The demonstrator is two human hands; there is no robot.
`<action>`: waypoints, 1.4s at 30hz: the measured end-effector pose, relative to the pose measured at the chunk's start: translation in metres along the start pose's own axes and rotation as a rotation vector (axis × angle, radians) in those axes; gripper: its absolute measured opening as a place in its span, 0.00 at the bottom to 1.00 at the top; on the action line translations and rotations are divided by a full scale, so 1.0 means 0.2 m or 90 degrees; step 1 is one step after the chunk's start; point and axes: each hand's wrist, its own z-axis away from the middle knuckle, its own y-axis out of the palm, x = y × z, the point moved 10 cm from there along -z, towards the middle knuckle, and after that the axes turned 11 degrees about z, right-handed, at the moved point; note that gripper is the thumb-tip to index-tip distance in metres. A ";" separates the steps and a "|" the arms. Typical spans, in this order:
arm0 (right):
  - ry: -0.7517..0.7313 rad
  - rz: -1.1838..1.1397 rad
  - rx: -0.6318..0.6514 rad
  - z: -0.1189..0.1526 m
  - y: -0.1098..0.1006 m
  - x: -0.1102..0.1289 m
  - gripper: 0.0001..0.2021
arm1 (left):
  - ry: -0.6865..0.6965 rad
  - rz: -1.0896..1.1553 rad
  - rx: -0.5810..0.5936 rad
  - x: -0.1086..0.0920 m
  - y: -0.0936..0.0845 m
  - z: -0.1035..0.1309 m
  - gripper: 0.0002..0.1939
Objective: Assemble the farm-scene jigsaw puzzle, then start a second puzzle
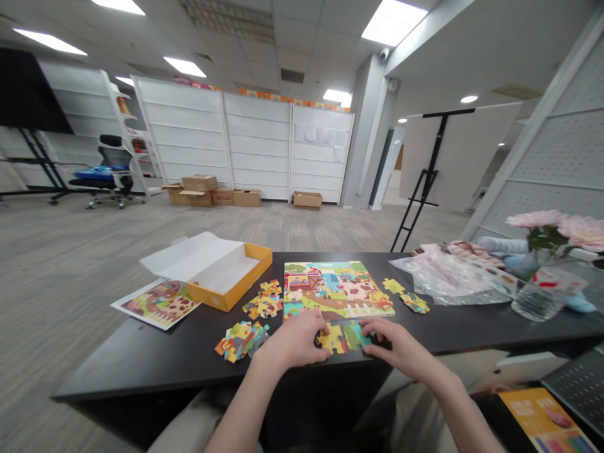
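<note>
A yellow jigsaw puzzle piece [333, 340] lies at the table's front edge, its left side gripped by the curled fingers of my left hand [299, 340]. Just right of it is a green and teal puzzle piece [353, 335], held at its right side by the thumb and fingers of my right hand [395, 343]. The two pieces sit side by side; whether they interlock I cannot tell. Behind my hands lies a farm-scene puzzle board [337, 289] with animals and a white fence. Loose pieces form a pile [240, 340] left of my left hand.
More pieces [265, 302] lie left of the board, and several [414, 302] to its right. An open yellow box [231, 296] stands on a printed farm picture [163, 303]. At right are a plastic bag [448, 277] and a glass vase [540, 296] with pink flowers.
</note>
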 end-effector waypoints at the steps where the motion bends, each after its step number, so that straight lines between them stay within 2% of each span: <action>1: 0.000 -0.001 -0.005 -0.01 -0.01 0.00 0.08 | 0.002 0.003 0.000 0.00 0.00 0.00 0.15; 4: 0.013 -0.012 -0.047 -0.02 -0.05 -0.03 0.15 | 0.015 0.016 -0.019 -0.01 -0.05 0.01 0.14; 7: 0.038 -0.067 -0.090 -0.01 -0.04 -0.10 0.18 | 0.018 -0.006 -0.085 0.01 -0.16 0.02 0.11; 10: 0.057 -0.168 -0.106 -0.03 -0.01 -0.17 0.18 | -0.010 -0.066 -0.143 0.07 -0.26 0.04 0.10; 12: 0.053 -0.224 -0.114 -0.06 -0.02 -0.19 0.18 | -0.045 -0.100 -0.149 0.13 -0.30 0.05 0.10; 15: 0.023 -0.270 -0.113 -0.18 -0.08 -0.17 0.19 | -0.110 -0.124 -0.109 0.21 -0.29 0.07 0.14; 19: -0.057 -0.238 -0.014 -0.43 -0.10 -0.01 0.16 | -0.159 -0.136 -0.086 0.28 -0.28 0.07 0.19; 21: -0.106 -0.185 0.059 -0.56 -0.06 0.09 0.15 | -0.165 -0.134 -0.087 0.30 -0.28 0.07 0.19; 24: -0.160 -0.150 0.191 -0.71 0.08 0.20 0.15 | -0.171 -0.119 -0.093 0.31 -0.29 0.07 0.18; 27: -0.186 -0.188 0.253 -0.81 0.20 0.27 0.15 | -0.182 -0.107 -0.099 0.31 -0.30 0.09 0.18; 32: -0.191 -0.224 0.222 -0.88 0.27 0.29 0.12 | -0.182 -0.102 -0.098 0.30 -0.30 0.09 0.19; 42: -0.172 -0.158 0.117 -0.85 0.21 0.30 0.07 | -0.179 -0.112 -0.099 0.30 -0.29 0.05 0.16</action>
